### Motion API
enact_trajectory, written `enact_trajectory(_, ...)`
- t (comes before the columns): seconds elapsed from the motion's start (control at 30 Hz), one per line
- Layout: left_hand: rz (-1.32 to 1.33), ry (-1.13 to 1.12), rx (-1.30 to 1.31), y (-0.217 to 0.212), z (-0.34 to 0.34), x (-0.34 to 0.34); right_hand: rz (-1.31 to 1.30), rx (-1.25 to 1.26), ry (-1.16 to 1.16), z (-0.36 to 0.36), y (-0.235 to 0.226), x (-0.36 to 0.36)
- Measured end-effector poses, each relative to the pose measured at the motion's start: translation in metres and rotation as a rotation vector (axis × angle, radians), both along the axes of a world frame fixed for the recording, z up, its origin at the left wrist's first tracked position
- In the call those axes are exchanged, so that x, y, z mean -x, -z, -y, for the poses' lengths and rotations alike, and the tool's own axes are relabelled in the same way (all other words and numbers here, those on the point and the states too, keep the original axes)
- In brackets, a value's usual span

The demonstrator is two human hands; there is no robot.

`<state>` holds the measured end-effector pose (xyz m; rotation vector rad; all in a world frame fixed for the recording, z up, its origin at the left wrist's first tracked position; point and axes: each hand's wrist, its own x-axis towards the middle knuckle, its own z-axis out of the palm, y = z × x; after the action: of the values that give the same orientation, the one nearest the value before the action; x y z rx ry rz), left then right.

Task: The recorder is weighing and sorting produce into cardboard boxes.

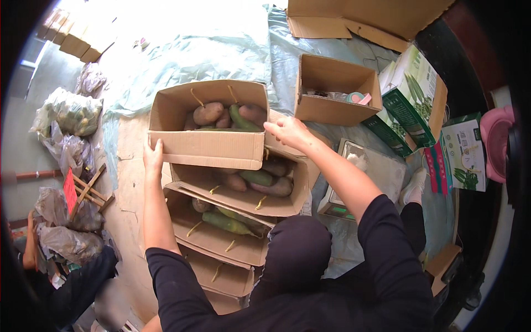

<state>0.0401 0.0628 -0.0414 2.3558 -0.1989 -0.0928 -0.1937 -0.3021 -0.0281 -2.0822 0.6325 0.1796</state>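
Note:
An open cardboard box sits at the top of a row of boxes. Inside it lie brown root vegetables and a long green gourd; yellow cord loops through its far wall. My left hand grips the box's near left corner, thumb along the front. At the right edge, my right hand is closed on the rim with its fingertips. Just below, a second box holds similar roots and a green vegetable. A third box nearer me contains a green gourd.
A cardboard box with small items stands at the right, beside green-white printed cartons. Right of the row is a platform scale. Plastic bags and a crossed wooden stand line the left, near another person's arm.

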Motion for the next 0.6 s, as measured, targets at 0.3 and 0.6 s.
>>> enact_trajectory(0.3,-0.267,-0.161,0.160,-0.021,-0.014,0.041,0.185,-0.189,0.173,0.028,0.000,0.125)
enact_trajectory(0.6,-0.004,-0.009,0.169,-0.007,0.022,0.073,0.134,-0.229,0.446,0.067,0.006,0.302)
